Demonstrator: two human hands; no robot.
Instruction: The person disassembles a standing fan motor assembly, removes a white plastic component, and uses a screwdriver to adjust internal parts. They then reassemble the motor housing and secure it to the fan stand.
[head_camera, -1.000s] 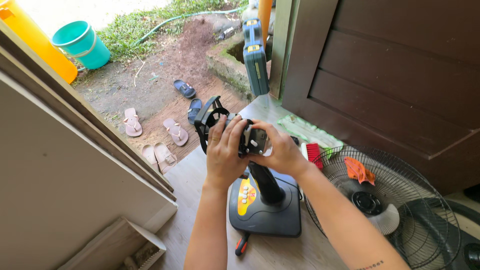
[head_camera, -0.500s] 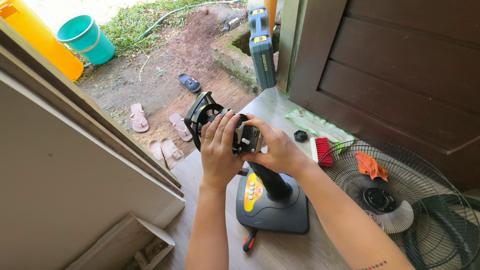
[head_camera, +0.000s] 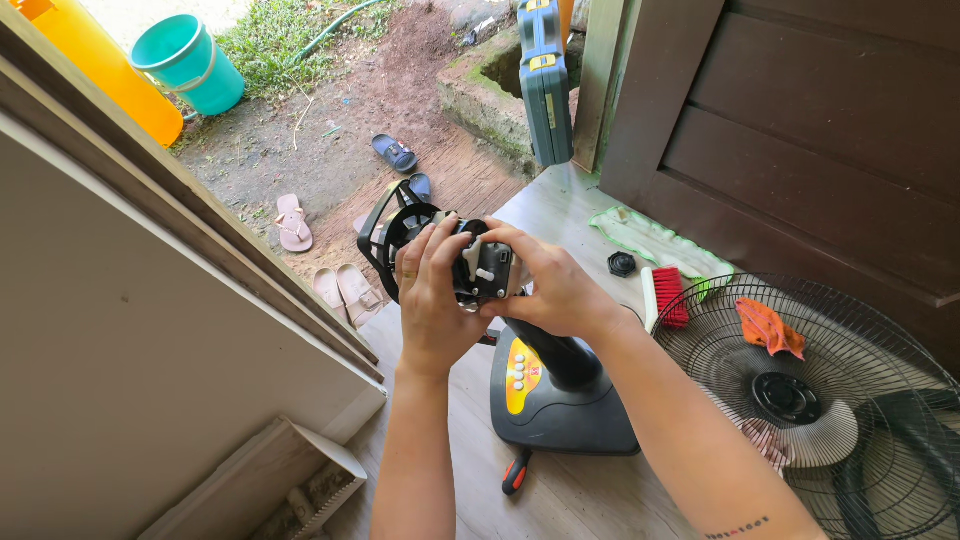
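From the head camera, both hands meet at the top of a fan stand, closed around the black motor housing (head_camera: 478, 268). The left hand (head_camera: 432, 300) wraps its fingers over the housing's left side, thumb across the front; the right hand (head_camera: 556, 288) grips it from the right, fingertips at the small white knobs on its face. Behind the housing a black ring-shaped rear bracket (head_camera: 385, 235) sticks out toward the yard. The housing sits atop a dark neck that drops to the fan base (head_camera: 560, 405), a dark slab with a yellow control panel, resting on the grey plank floor (head_camera: 590, 500).

Just beside the base's near corner lies a screwdriver (head_camera: 515, 473) with a red and black handle, partly hidden, so its tip cannot be told. To the right, a wire fan guard (head_camera: 800, 390) lies flat, an orange rag (head_camera: 768, 328) on it. A red brush (head_camera: 667, 297) and a small black cap (head_camera: 621, 264) lie near the brown wall. A blue tool case (head_camera: 545, 80) stands upright farther off.
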